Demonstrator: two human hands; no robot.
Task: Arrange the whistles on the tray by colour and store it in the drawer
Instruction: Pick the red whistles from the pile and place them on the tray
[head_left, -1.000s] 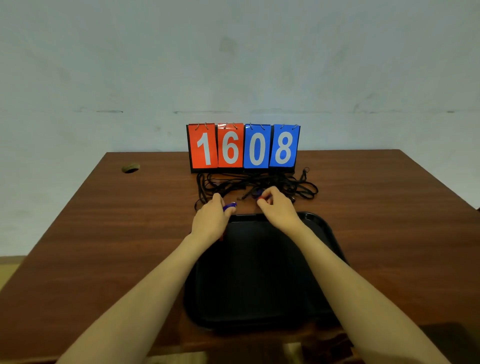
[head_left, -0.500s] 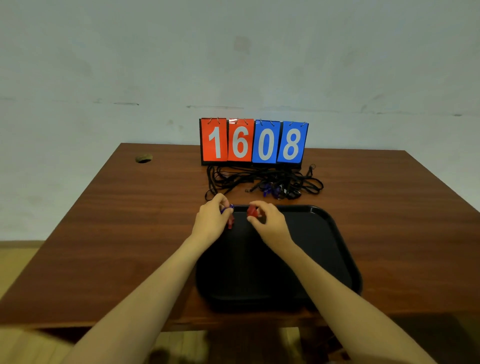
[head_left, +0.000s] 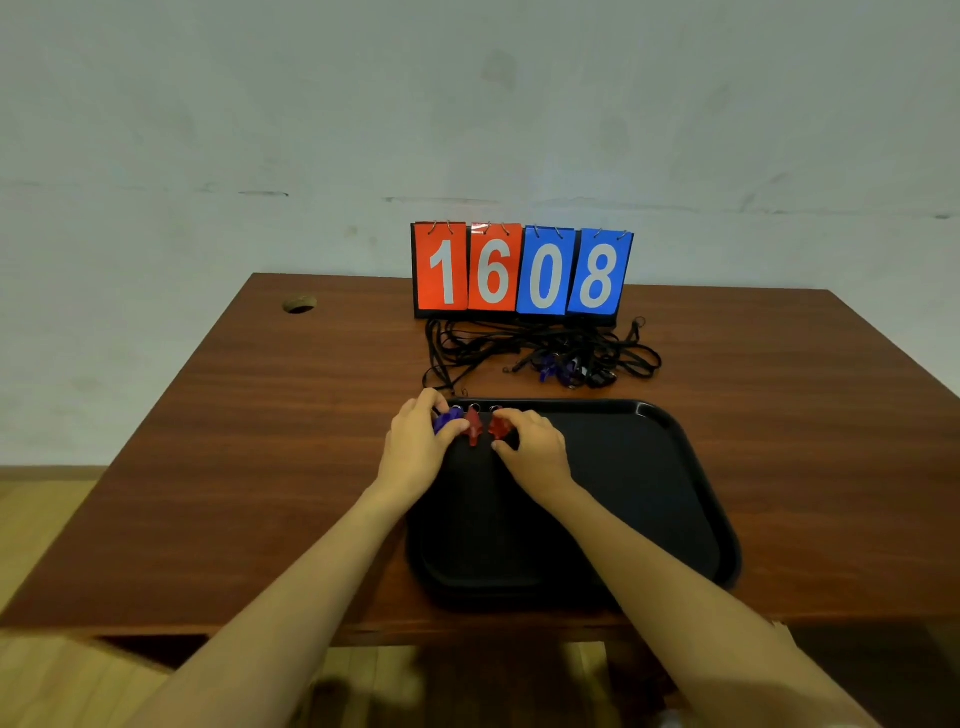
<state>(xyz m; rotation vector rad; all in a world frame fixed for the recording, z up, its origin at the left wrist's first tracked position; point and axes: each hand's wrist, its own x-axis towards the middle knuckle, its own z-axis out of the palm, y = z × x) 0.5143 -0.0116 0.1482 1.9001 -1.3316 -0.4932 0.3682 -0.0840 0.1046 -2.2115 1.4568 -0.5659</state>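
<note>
A black tray (head_left: 670, 483) lies on the brown table in front of me. At its far left corner my left hand (head_left: 415, 447) pinches a blue whistle (head_left: 448, 418). A red whistle (head_left: 473, 425) lies on the tray between my hands, touching my left thumb. My right hand (head_left: 535, 452) grips a second red whistle (head_left: 500, 426) just right of it. Beyond the tray, a tangle of black lanyards (head_left: 519, 345) holds more whistles (head_left: 558, 370), blue and dark ones.
A flip scoreboard (head_left: 522, 270) reading 1608 stands at the table's back edge against the wall. A round cable hole (head_left: 299, 304) sits at the back left. A dark opening (head_left: 150, 647) shows under the table's front left edge.
Both hands came back from the lanyard pile to the tray's far left corner. The right hand now carries a red whistle, and another red whistle lies between the hands.
</note>
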